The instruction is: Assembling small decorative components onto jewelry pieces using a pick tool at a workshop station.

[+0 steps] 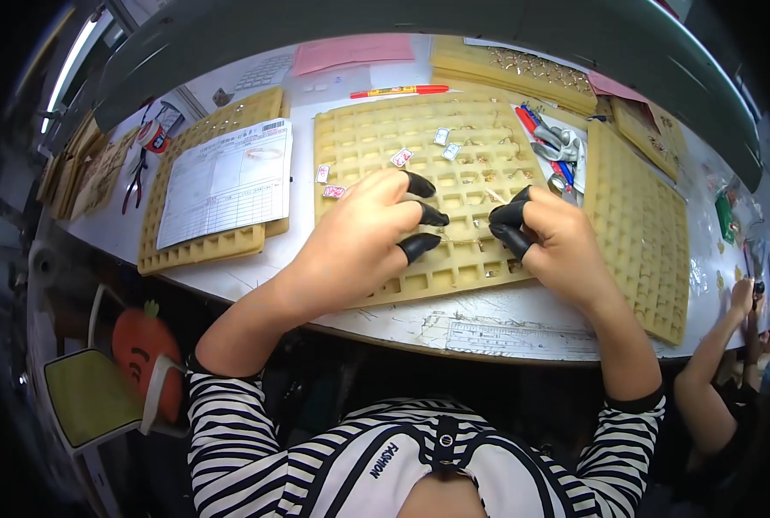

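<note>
A yellow compartment tray (342,129) lies in front of me, with small shiny metal pieces in several of its cells. My left hand (359,229) rests over its left-centre cells, the black finger cots on its tips spread apart and no object visible between them. Opposite, my right hand (562,237) has its black-covered fingertips pinched together just above the tray. Whatever sits in that pinch is too small or hidden to make out. Small paper tags lie on the tray: a red-marked tag (401,157) and a white tag (450,152) are beyond my left fingers.
On the left, a printed form (225,181) covers stacked yellow trays (203,250), with pliers (133,186) beyond. A red marker (399,91) lies behind the main tray. Another tray (640,233), pens and a crumpled white glove (566,147) are right. A clear ruler (523,338) lines the front edge. Another person's arm (713,363) shows far right.
</note>
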Available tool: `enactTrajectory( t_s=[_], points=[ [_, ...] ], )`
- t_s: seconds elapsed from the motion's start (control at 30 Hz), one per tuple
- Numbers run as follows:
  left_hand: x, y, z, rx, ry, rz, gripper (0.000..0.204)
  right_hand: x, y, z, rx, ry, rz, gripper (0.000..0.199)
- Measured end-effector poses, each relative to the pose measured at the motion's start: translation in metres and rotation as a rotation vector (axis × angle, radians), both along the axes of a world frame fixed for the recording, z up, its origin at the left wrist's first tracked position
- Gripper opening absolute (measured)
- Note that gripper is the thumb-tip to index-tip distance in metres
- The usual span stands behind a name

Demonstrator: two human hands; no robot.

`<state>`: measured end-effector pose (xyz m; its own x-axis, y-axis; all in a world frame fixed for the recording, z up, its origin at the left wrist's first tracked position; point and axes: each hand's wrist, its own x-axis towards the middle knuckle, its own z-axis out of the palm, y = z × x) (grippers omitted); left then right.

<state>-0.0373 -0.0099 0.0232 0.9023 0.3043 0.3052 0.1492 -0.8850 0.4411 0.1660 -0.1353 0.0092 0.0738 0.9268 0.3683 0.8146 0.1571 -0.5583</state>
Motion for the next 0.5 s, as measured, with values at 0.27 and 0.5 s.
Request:
enactTrajectory(
  t_s=[0.27, 0.5],
  points=[
    [0.032, -0.013, -0.015, 0.197, -0.068, -0.137, 0.019, -0.005, -0.005, -0.003, 0.014, -0.34, 0.033, 0.008],
    [0.033, -0.013, -0.013, 0.156, 0.011, -0.067, 0.014, -0.009, -0.001, -0.005, 0.084, -0.413, 0.082, 0.01]
  ],
)
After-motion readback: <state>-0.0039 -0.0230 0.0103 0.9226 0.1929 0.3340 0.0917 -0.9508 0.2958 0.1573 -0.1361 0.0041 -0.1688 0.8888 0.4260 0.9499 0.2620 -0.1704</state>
